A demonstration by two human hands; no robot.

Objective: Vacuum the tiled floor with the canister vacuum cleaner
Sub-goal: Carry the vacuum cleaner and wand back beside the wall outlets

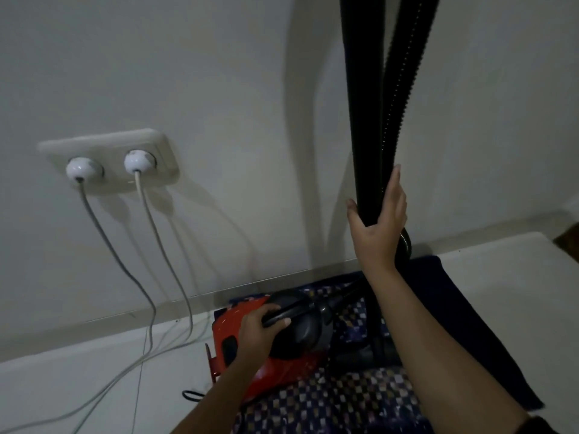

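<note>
While the left grip (260, 332) clutches the vacuum handle (299, 312), the right grip (379, 220) seemingly clasps the hose (399, 89).

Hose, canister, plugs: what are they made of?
Hose: looks like black flexible plastic, matte, with fine ribs showing along its edge.
Canister: hard red plastic, fairly glossy, with small highlights on its moulded shell.
Plugs: smooth white plastic, glossy, with a bright glint on each dome. The dim light leaves the exact material open.
</note>
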